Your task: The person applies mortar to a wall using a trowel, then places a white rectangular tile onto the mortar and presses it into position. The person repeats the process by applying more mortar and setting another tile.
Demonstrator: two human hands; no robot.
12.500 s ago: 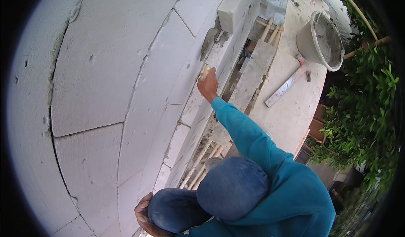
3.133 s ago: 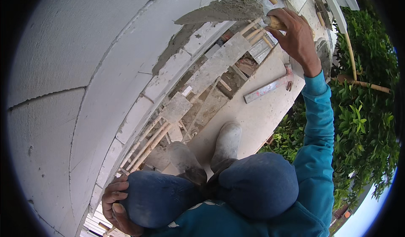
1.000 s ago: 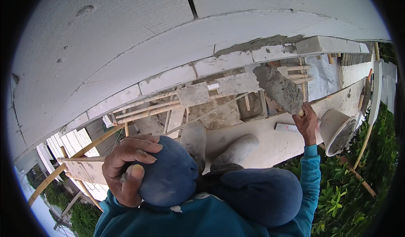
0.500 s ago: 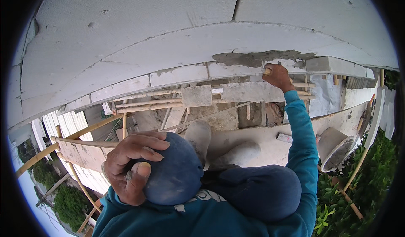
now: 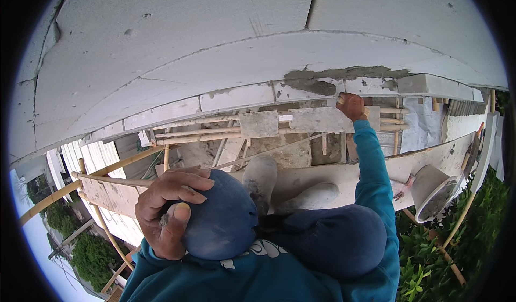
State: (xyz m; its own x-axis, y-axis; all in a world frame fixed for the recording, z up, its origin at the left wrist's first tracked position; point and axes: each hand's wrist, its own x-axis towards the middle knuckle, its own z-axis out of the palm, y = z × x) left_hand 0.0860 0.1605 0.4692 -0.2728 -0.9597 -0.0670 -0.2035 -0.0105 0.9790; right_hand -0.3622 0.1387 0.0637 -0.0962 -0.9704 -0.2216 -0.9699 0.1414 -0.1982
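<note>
My right hand (image 5: 352,106) is closed round the wooden handle of a trowel (image 5: 313,88), whose mortar-smeared blade lies against a narrow course of white blocks (image 5: 236,96). Grey mortar (image 5: 352,72) runs along the joint just above it, beside a raised end block (image 5: 414,85). My left hand (image 5: 171,205) rests on my bent left knee (image 5: 217,221), fingers bent and apart, holding nothing. A hammer (image 5: 404,186) lies beside the mortar bucket (image 5: 436,195), partly hidden.
The large block wall (image 5: 215,17) fills the top. Bamboo poles and loose boards (image 5: 258,124) lie below the ledge. My boots (image 5: 260,183) stand on the plank platform (image 5: 349,178). Bamboo scaffolding (image 5: 97,173) is at left, foliage (image 5: 414,264) at right.
My right hand has swung from holding the loaded trowel over the platform to the block course, then shifted slightly down. The view has turned toward the wall. My left hand stays on the knee.
</note>
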